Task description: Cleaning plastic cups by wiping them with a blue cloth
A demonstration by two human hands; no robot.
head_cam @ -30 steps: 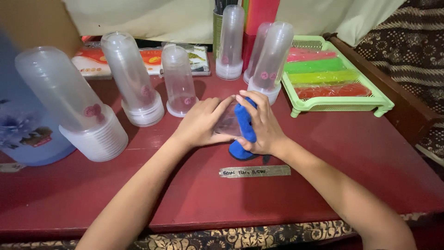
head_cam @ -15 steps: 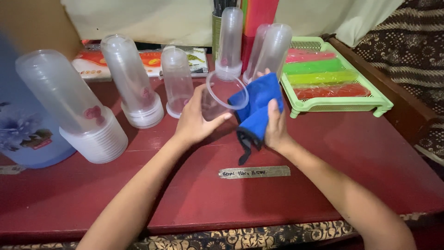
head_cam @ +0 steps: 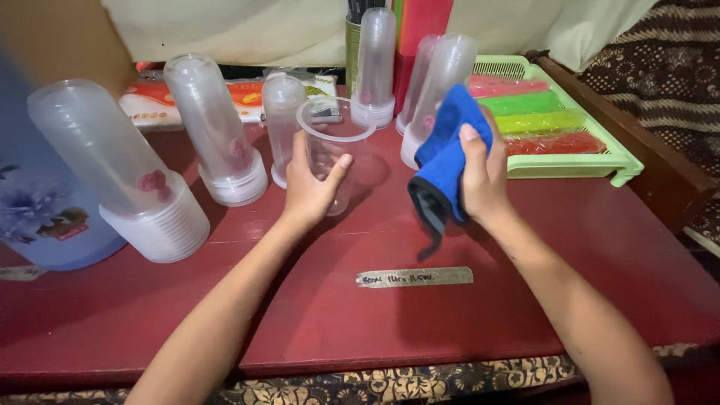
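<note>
Cup: a single clear plastic cup [head_cam: 334, 154] sits upright in my left hand [head_cam: 311, 191], mouth up, held over the red desk [head_cam: 525, 300] just in front of the cup stacks.
Left grip: my fingers are curled round the cup's lower wall, thumb on the near side; the grip is closed on it, firm but not crushing.
Cloth: a blue cloth [head_cam: 446, 161] with a dark edge is bunched in my right hand [head_cam: 480, 180], one end hanging down, apart from the cup and just to its right.
Right grip: closed round the cloth, thumb pressing the fold from the front.
Doing it well: I judge the cloth should go inside the cup with my fingers behind it, the cup turning against it so the whole wall and the bottom get wiped; thin plastic will buckle if I squeeze, so a light hold low down serves best.
Stacks: several tall stacks of clear cups [head_cam: 217, 127] stand mouth down behind and to the left, the nearest leaning one [head_cam: 120, 172] at far left; I should keep my elbows in so they stay standing.
Tray: a light green tray [head_cam: 622, 161] with coloured strips lies to the right, near the cloth.
Label: a strip of tape [head_cam: 414, 277] lies on the desk between my forearms.
Jug: a bluish flowered container [head_cam: 37, 217] stands at the left edge.
</note>
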